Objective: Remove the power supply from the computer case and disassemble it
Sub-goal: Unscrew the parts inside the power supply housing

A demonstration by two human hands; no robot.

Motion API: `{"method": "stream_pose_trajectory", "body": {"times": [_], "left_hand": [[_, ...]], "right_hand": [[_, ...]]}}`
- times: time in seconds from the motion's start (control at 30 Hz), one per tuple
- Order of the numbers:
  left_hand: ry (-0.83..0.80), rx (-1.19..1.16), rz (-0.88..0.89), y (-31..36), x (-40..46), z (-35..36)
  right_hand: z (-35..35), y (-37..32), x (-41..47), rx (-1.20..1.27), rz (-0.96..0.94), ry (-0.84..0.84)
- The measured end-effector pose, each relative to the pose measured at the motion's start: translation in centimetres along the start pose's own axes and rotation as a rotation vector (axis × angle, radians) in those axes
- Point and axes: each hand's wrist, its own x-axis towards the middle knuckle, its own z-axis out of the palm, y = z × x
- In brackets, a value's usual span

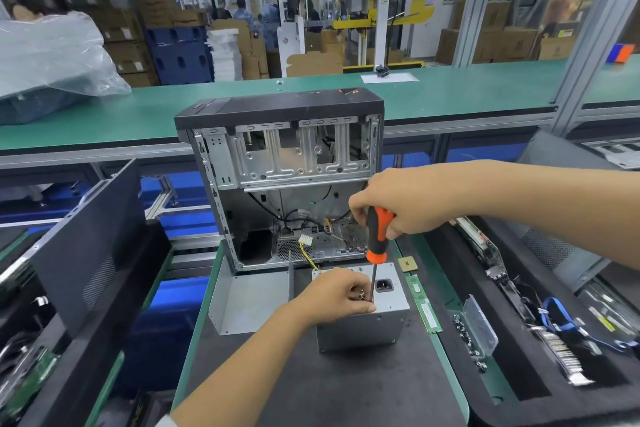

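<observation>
The grey metal power supply (pixel 363 326) stands on the dark mat in front of the open computer case (pixel 284 180), its socket face turned up. My right hand (pixel 398 204) grips the orange-and-black screwdriver (pixel 378 236), held upright with its shaft reaching down to the top face of the supply. My left hand (pixel 334 293) rests on that top face beside the shaft, fingers curled around the tip and what look like small screws. A yellow-and-black cable (pixel 306 253) runs from the supply into the case.
A grey metal side panel (pixel 246 302) lies left of the supply. A green memory stick (pixel 424 305), a processor chip (pixel 407 264) and a clear screw box (pixel 479 326) sit to the right. Black trays of parts flank the mat on both sides. A conveyor runs behind.
</observation>
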Motion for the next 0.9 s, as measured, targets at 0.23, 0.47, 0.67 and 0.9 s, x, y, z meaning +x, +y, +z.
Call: {"method": "stream_pose_trajectory", "body": {"times": [0.23,0.47,0.67,0.9], "left_hand": [[-0.013,0.341,0.057,0.5,0.5,0.4],[0.029,0.537,0.106,1.0,0.7,1.6],[-0.005,0.738,0.125,1.5,1.4,2.0],[-0.051,0.889,0.053,2.4,2.4,2.2]], "right_hand": [[-0.9,0.1,-0.2,-0.004,0.022,0.026],[-1.5,-0.2,-0.6,-0.002,0.010,0.108],[-1.1,0.0,-0.5,0.021,0.005,0.176],[0.0,1.1,-0.4,-0.015,0.090,0.269]]}}
